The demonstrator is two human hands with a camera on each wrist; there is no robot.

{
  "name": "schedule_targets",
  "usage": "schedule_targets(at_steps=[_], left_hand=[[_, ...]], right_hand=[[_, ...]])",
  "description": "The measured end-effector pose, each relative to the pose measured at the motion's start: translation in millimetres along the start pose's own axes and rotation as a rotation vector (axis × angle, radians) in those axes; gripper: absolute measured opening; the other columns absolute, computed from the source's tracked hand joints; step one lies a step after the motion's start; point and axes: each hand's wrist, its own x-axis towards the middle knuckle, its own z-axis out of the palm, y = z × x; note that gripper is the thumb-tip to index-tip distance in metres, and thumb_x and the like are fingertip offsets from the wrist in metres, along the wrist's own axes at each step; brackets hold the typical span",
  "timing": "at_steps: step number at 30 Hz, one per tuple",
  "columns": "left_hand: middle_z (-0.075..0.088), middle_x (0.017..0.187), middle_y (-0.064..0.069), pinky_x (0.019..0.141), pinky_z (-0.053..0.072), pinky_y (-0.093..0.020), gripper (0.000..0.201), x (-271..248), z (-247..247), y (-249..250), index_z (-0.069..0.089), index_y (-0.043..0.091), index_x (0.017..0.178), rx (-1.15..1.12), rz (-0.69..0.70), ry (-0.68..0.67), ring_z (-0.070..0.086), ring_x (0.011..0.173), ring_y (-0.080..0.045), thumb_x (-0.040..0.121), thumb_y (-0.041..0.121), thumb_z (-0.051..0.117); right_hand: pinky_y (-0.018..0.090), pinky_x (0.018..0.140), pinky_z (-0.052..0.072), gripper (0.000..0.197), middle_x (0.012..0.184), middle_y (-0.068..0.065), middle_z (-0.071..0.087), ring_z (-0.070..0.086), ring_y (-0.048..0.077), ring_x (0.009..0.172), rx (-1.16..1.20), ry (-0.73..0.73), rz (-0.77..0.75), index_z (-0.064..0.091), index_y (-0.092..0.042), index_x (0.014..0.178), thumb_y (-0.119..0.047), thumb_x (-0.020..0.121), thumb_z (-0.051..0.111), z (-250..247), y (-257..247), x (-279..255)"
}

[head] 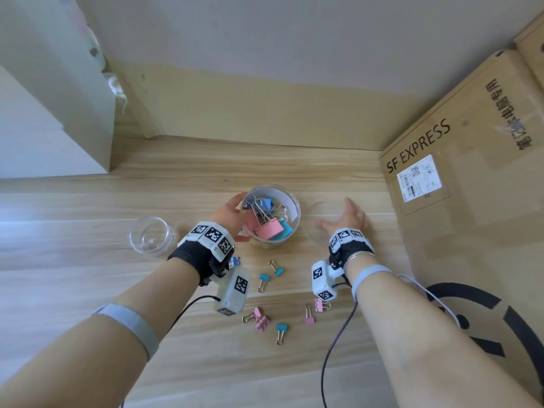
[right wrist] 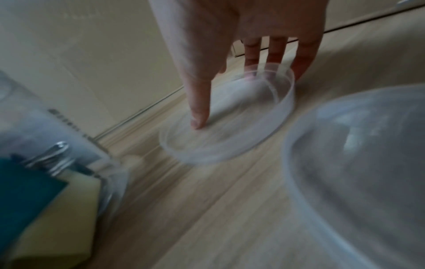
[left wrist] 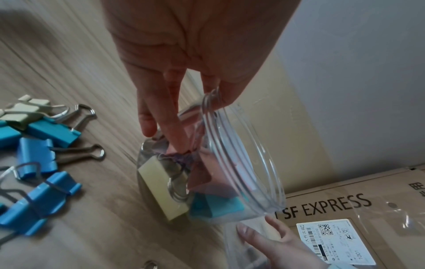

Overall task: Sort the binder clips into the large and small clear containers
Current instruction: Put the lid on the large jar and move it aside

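Observation:
The large clear container (head: 290,201) stands mid-table with several large binder clips (head: 269,228) in pink, blue and yellow inside. My left hand (head: 241,220) grips its left wall, thumb on the rim (left wrist: 218,98) and fingers (left wrist: 147,125) down the outside. The small clear container (head: 151,235) stands empty to the left. Several small pink and blue binder clips (head: 263,279) lie loose in front of me. To the right of the large container, my right hand (head: 344,219) spans a clear lid (right wrist: 230,127), thumb at its near rim and fingers at its far rim; that view is blurred.
A bigger clear lid (right wrist: 356,163) lies beside the small one. A cardboard SF EXPRESS box (head: 459,172) walls off the table's right side. More blue and beige clips (left wrist: 46,145) lie near my left wrist. A white cabinet (head: 44,119) stands at the back left.

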Motion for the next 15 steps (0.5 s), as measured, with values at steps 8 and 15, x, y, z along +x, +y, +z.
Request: schedule_targets(at_steps=[8,15], left_hand=[[0.057,0.079,0.002,0.044,0.056,-0.023,0.049,-2.7,-1.3,4.5,0.038,0.03,0.137,-0.015,-0.029,-0.029,0.054,0.068,-0.013,0.092,0.012,0.046],[0.058,0.123,-0.015,0.044,0.055,-0.023,0.043,-6.6,-0.6,8.3,0.036,0.03,0.139,-0.004,-0.012,-0.033,0.058,0.074,-0.019,0.097,0.021,0.04]], right_hand=[[0.033,0.071,0.052,0.009,0.096,0.006,0.066,0.059,0.02,0.073,0.401,0.018,-0.175,0.06,-0.016,0.093,-0.013,0.087,0.055,-20.6,-35.4,-25.6],[0.035,0.068,0.056,0.016,0.117,0.002,0.059,0.063,0.02,0.082,0.109,-0.057,-0.663,0.046,-0.017,0.096,-0.01,0.085,0.055,-4.7,-76.4,-98.1]])
